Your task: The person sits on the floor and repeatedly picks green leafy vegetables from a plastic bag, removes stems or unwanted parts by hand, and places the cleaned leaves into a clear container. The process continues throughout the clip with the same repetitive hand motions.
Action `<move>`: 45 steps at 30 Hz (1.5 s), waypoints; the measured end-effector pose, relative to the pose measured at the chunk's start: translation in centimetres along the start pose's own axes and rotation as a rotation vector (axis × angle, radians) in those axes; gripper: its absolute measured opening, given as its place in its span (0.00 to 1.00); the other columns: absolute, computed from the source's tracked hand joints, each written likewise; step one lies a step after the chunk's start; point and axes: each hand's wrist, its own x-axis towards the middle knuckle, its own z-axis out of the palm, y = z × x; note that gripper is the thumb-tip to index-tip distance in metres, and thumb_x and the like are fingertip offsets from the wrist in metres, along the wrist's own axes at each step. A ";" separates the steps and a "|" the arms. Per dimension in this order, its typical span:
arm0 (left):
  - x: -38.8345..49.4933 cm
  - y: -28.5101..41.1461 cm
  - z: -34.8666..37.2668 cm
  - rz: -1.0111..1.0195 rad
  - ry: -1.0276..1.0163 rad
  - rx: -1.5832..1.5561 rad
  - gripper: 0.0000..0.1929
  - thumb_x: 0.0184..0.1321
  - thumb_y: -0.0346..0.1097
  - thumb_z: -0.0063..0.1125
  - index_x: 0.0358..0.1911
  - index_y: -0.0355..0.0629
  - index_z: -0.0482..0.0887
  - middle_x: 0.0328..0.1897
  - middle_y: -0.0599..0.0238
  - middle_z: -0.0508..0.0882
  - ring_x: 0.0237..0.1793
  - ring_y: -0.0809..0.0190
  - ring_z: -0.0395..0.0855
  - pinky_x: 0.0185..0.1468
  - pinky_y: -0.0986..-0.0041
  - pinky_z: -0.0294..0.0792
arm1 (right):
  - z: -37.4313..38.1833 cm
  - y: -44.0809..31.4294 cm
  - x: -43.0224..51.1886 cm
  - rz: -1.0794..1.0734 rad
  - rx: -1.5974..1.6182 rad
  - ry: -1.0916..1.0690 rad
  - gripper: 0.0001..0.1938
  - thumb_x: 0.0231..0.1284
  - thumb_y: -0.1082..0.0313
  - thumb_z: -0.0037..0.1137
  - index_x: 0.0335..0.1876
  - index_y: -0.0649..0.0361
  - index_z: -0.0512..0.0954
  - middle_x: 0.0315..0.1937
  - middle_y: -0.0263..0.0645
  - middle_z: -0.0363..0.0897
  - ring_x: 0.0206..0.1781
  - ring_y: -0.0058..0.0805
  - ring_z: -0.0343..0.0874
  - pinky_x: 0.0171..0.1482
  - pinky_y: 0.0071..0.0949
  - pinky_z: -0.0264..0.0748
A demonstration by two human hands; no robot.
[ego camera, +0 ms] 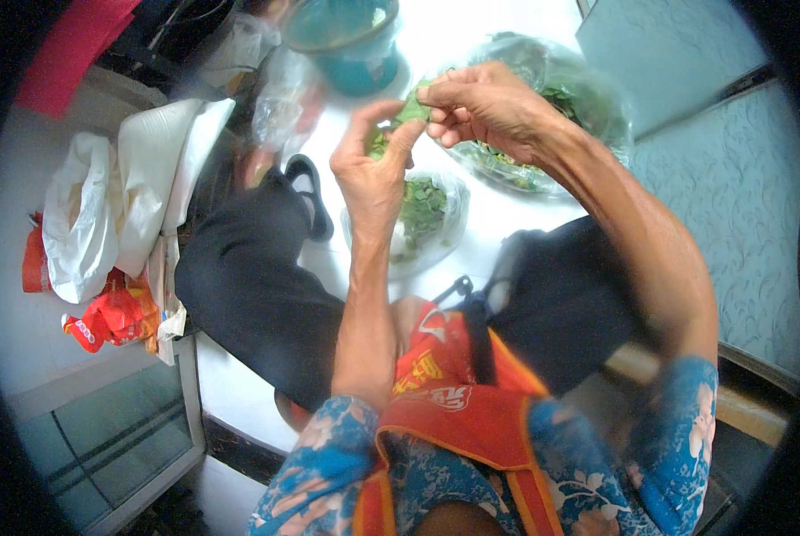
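Green leaves [414, 107] are pinched between my two hands, above the white floor. My left hand [376, 151] grips them with thumb and forefinger, and more green shows inside its curled fingers. From the other side, my right hand [484, 107] holds the same leaf by thumb and fingertips. Below my left hand is a clear plastic bag [457, 201] with loose green leaves [421, 208] in it. A larger clear plastic bag [611, 127] of leafy greens lies behind my right hand and forearm, which partly hide it.
A teal bucket [346, 43] stands at the far side, beside crumpled clear plastic [283, 100]. White sacks [81, 214] and a red package [118, 315] are stacked at the left. Pale blue patterned panels [742, 201] bound the right. A black-and-white shoe [309, 197] is on the floor.
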 end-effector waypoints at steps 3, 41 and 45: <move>0.0 -0.1 0.2 -0.073 0.048 -0.114 0.11 0.61 0.31 0.59 0.43 0.32 0.80 0.29 0.60 0.83 0.17 0.75 0.71 0.20 0.85 0.61 | 0.0 0.1 0.0 -0.063 -0.102 -0.035 0.14 0.58 0.57 0.59 0.31 0.62 0.79 0.24 0.34 0.77 0.26 0.20 0.75 0.29 0.19 0.74; 0.2 0.9 -0.2 -0.390 -0.078 -0.773 0.09 0.65 0.38 0.54 0.39 0.40 0.75 0.29 0.69 0.77 0.15 0.77 0.62 0.18 0.85 0.54 | 0.7 -0.1 -0.4 -0.155 -0.277 -0.044 0.11 0.60 0.65 0.53 0.29 0.67 0.79 0.23 0.35 0.78 0.25 0.19 0.77 0.30 0.21 0.79; 0.1 0.7 -0.1 -0.355 -0.023 -0.731 0.09 0.60 0.31 0.59 0.40 0.36 0.77 0.28 0.67 0.78 0.15 0.76 0.65 0.19 0.84 0.57 | 0.9 -0.1 -0.4 -0.092 -0.242 -0.025 0.13 0.61 0.63 0.54 0.30 0.67 0.79 0.24 0.35 0.78 0.26 0.19 0.77 0.31 0.21 0.79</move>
